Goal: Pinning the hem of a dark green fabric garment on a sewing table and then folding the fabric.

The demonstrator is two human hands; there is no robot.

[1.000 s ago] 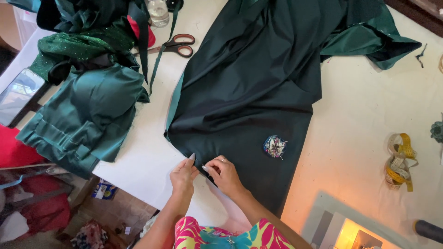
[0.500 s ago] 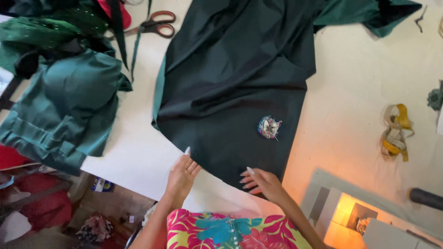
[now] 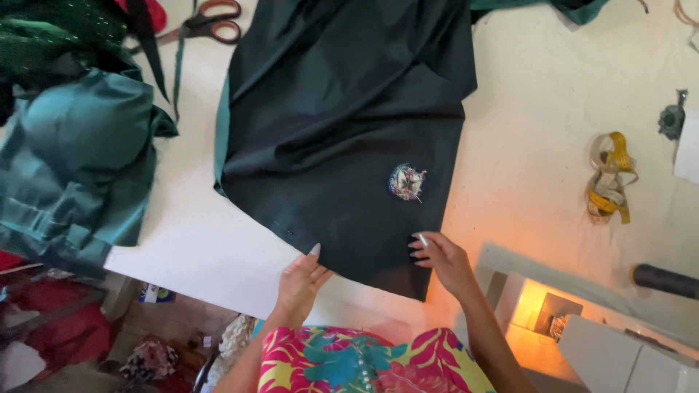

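A large piece of dark green fabric (image 3: 342,138) lies spread on the white table (image 3: 539,167). My left hand (image 3: 300,280) rests flat at the fabric's near edge, fingertips touching the hem. My right hand (image 3: 441,258) presses on the fabric near its lower right corner, fingers spread. A small round pincushion (image 3: 406,182) with pins sits on the fabric just above my right hand. Neither hand grips anything.
A pile of lighter green satin garments (image 3: 73,160) lies at the left. Orange-handled scissors (image 3: 211,20) rest at the top. A yellow tape measure (image 3: 610,178) is at the right. A white sewing machine with a lit lamp (image 3: 553,313) stands at the lower right.
My hands were close together pinching the fabric's near edge; they have since moved apart, the right one sliding rightward to the corner. The view has shifted closer.
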